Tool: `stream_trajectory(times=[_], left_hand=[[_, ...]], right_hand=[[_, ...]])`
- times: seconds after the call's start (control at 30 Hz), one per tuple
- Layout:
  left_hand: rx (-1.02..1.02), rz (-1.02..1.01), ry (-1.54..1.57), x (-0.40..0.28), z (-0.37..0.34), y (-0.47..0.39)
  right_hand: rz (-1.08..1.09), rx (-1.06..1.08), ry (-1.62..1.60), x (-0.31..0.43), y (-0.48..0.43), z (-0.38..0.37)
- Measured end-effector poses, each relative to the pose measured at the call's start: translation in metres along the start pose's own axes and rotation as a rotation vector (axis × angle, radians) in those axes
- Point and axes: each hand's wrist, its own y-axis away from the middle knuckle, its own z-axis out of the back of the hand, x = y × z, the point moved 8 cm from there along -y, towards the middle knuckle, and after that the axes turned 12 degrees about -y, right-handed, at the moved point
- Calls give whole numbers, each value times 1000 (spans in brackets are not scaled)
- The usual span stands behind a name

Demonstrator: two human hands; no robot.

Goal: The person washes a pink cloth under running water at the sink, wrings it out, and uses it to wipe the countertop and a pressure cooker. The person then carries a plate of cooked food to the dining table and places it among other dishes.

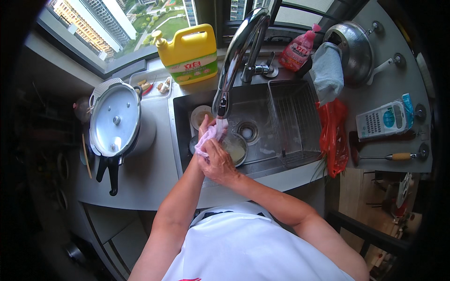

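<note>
Under the chrome pull-out faucet point(225, 70), a pink cloth point(206, 141) is held in both hands over the left side of the steel sink point(228, 95). Water runs from the spout onto it. My left hand point(204, 130) is behind the cloth, its fingers pointing toward the spout and partly hidden. My right hand point(218, 162) grips the cloth from the near side. Below the hands, a round metal bowl point(245, 159) holds cloudy liquid. A small white bowl point(194, 117) sits behind my left hand. The drain point(250, 130) shows to the right of the metal bowl.
A pressure cooker point(116, 119) and a plastic tray point(151, 92) with garlic stand left. Behind the sink are a yellow detergent jug point(191, 52) and a pink bottle point(297, 52). A wire basket point(293, 123) occupies the sink's right side, beside a red plastic bag point(334, 137) and a hanging cloth point(327, 72).
</note>
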Motion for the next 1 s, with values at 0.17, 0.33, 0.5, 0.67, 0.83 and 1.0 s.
stream_trajectory(times=[0.17,0.33,0.5,0.67,0.83,1.0], left_hand=[[-257,-312,-47,-4,61,-11],[-440,-192,-41,-8,24,7],[-28,-167,41,-12,29,-2],[-183,-163,109,12,35,5],[-243,-144,-134,8,10,27],[-408,15,-255,21,60,31]], right_hand=[[-350,149,215,-97,-48,1],[-428,-19,70,-118,-56,19],[95,-99,97,-33,-26,-14],[195,245,422,-106,-39,-21],[-389,216,557,-175,-60,30],[-354,30,155,-135,-49,33]])
